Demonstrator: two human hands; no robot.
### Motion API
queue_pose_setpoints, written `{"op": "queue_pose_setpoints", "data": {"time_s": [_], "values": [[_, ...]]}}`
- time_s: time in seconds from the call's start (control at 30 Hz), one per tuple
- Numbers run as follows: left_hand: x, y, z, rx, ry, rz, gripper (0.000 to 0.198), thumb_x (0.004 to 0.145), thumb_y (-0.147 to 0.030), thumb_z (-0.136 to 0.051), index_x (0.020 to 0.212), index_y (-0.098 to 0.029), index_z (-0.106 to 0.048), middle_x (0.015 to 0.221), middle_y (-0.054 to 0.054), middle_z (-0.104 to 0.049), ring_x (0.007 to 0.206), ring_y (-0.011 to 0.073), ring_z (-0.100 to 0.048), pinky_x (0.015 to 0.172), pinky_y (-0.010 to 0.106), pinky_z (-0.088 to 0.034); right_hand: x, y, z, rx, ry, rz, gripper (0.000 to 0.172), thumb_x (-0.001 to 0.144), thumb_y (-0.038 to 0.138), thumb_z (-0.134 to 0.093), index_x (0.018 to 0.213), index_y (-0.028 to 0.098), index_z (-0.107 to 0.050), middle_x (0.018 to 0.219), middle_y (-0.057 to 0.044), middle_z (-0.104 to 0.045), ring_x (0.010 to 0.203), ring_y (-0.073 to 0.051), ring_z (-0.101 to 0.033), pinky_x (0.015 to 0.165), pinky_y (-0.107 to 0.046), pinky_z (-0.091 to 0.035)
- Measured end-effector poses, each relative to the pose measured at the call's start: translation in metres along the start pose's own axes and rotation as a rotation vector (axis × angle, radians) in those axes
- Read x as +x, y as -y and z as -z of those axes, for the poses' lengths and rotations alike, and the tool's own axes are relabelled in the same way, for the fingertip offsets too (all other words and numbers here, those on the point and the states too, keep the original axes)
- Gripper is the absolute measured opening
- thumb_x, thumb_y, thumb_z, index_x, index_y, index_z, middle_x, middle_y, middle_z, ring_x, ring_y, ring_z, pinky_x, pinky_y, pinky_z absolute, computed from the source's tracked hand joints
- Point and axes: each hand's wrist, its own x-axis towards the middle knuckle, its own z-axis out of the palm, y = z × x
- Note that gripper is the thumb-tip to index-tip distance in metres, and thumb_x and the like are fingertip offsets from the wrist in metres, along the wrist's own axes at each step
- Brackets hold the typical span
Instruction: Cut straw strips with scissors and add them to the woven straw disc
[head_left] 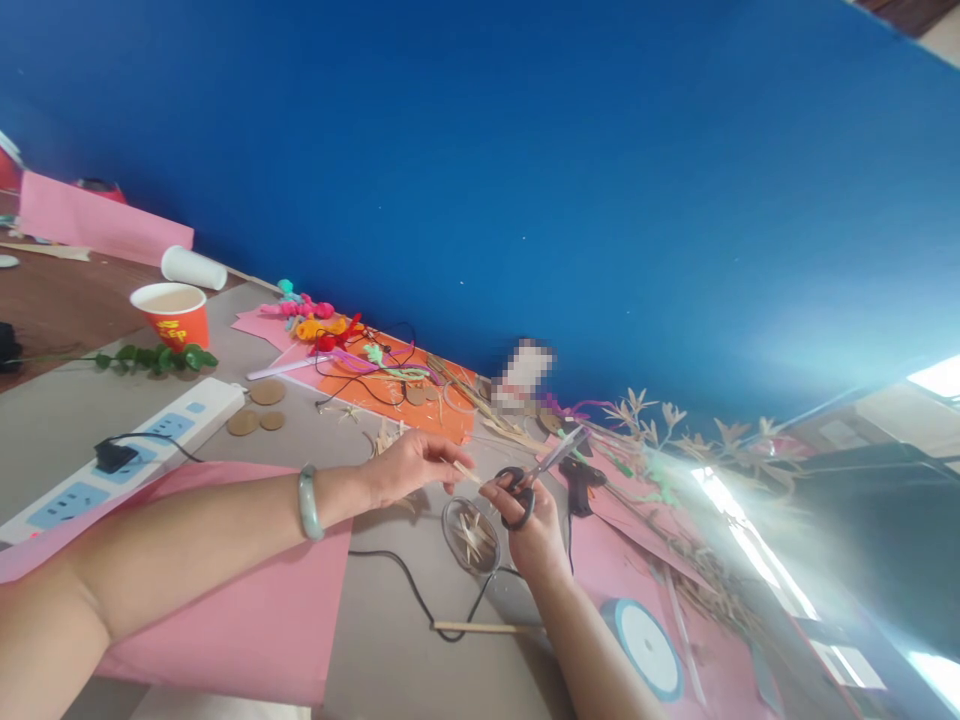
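A thin pale strip (468,472), like straw, is pinched between the thumb and fingers of my left hand (405,468). Its other end reaches the fingertips of my right hand (536,535). That hand also has black-handled scissors (561,448) in its grip, with the blades pointing away to the upper right; the strip is not between them. Just below both hands stands a round clear container (448,535) with several short pale pieces inside. A long thin stick (487,628) lies on the table, partly hidden by my right forearm.
On the left are a white power strip (214,405), a red paper cup (180,318) and pink paper (247,610). Coloured yarn (322,328) lies on orange card (360,385). A black glue gun (581,485), ribbon spool (649,650) and dried stems (720,600) are right. A blue wall (480,180) rises behind.
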Motion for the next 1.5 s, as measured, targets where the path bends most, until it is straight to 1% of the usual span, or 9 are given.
{"op": "queue_pose_setpoints", "data": {"time_s": [0.33, 0.47, 0.63, 0.77, 0.9, 1.03, 1.13, 1.27, 1.5], "values": [[0.001, 0.004, 0.002, 0.014, -0.018, -0.028, 0.021, 0.067, -0.028, -0.073, 0.082, -0.014, -0.071, 0.062, 0.001, -0.063, 0.060, 0.0099, -0.055, 0.066, 0.024, -0.043, 0.003, -0.006, 0.001, 0.017, -0.040, 0.009, 0.028, 0.056, 0.030, -0.080, 0.068, 0.018, -0.057, 0.063, 0.003, -0.056, 0.059, -0.011, -0.049, 0.058, -0.024, -0.038], [0.002, 0.004, 0.004, 0.055, -0.018, -0.035, 0.022, 0.065, -0.031, -0.074, 0.078, -0.014, -0.071, 0.065, 0.002, -0.064, 0.060, 0.0102, -0.055, 0.066, 0.025, -0.043, 0.003, -0.008, 0.001, -0.055, -0.061, 0.031, 0.028, 0.058, 0.033, -0.078, 0.069, 0.018, -0.057, 0.064, 0.002, -0.058, 0.059, -0.012, -0.051, 0.058, -0.025, -0.039], [0.003, 0.006, 0.006, 0.167, -0.086, -0.018, 0.026, 0.072, -0.037, -0.067, 0.081, -0.014, -0.071, 0.061, 0.002, -0.064, 0.063, 0.0125, -0.057, 0.071, 0.027, -0.043, 0.000, -0.007, -0.002, -0.160, -0.038, 0.055, 0.028, 0.061, 0.037, -0.076, 0.070, 0.019, -0.056, 0.063, 0.001, -0.059, 0.057, -0.012, -0.050, 0.056, -0.025, -0.040], [0.004, 0.010, 0.008, 0.190, -0.091, 0.001, 0.028, 0.076, -0.039, -0.062, 0.085, -0.013, -0.071, 0.066, 0.004, -0.066, 0.065, 0.0129, -0.058, 0.068, 0.026, -0.044, -0.001, -0.005, -0.004, -0.216, -0.010, 0.061, 0.025, 0.062, 0.036, -0.073, 0.069, 0.019, -0.056, 0.064, 0.001, -0.059, 0.059, -0.013, -0.051, 0.059, -0.026, -0.041], [0.005, 0.013, 0.010, 0.154, -0.096, 0.026, 0.029, 0.077, -0.040, -0.060, 0.085, -0.013, -0.069, 0.072, 0.006, -0.068, 0.064, 0.0135, -0.060, 0.063, 0.026, -0.044, 0.001, 0.000, -0.001, -0.423, 0.041, 0.113, 0.022, 0.066, 0.037, -0.069, 0.065, 0.019, -0.055, 0.062, 0.001, -0.058, 0.060, -0.014, -0.050, 0.061, -0.027, -0.040], [0.007, 0.014, 0.013, 0.154, -0.112, 0.015, 0.023, 0.075, -0.034, -0.063, 0.081, -0.013, -0.068, 0.072, 0.006, -0.068, 0.065, 0.0132, -0.062, 0.066, 0.025, -0.044, 0.005, 0.008, 0.011, -0.761, 0.174, 0.174, 0.023, 0.066, 0.037, -0.067, 0.059, 0.020, -0.053, 0.054, 0.003, -0.051, 0.055, -0.013, -0.045, 0.058, -0.026, -0.034], [0.009, 0.015, 0.015, 0.161, -0.107, 0.023, 0.021, 0.073, -0.032, -0.065, 0.077, -0.012, -0.068, 0.068, 0.004, -0.067, 0.063, 0.0125, -0.061, 0.068, 0.026, -0.045, 0.007, 0.012, 0.019, -0.955, 0.234, 0.268, 0.025, 0.067, 0.036, -0.065, 0.056, 0.021, -0.049, 0.052, 0.003, -0.051, 0.054, -0.013, -0.044, 0.061, -0.027, -0.033], [0.010, 0.017, 0.015, 0.226, -0.089, 0.026, 0.023, 0.073, -0.034, -0.064, 0.077, -0.011, -0.070, 0.064, 0.005, -0.065, 0.060, 0.0125, -0.059, 0.062, 0.024, -0.044, 0.008, 0.014, 0.023, -1.049, 0.311, 0.338, 0.025, 0.070, 0.034, -0.063, 0.056, 0.020, -0.047, 0.054, 0.003, -0.057, 0.052, -0.011, -0.045, 0.068, -0.029, -0.032], [0.007, 0.014, 0.014, 0.291, -0.037, -0.007, 0.022, 0.074, -0.029, -0.058, 0.082, -0.011, -0.070, 0.064, 0.005, -0.066, 0.057, 0.0118, -0.058, 0.050, 0.020, -0.041, 0.008, 0.010, 0.021, -1.134, 0.336, 0.369, 0.032, 0.072, 0.042, -0.061, 0.053, 0.020, -0.047, 0.050, 0.002, -0.056, 0.047, -0.010, -0.040, 0.068, -0.029, -0.031]]}}
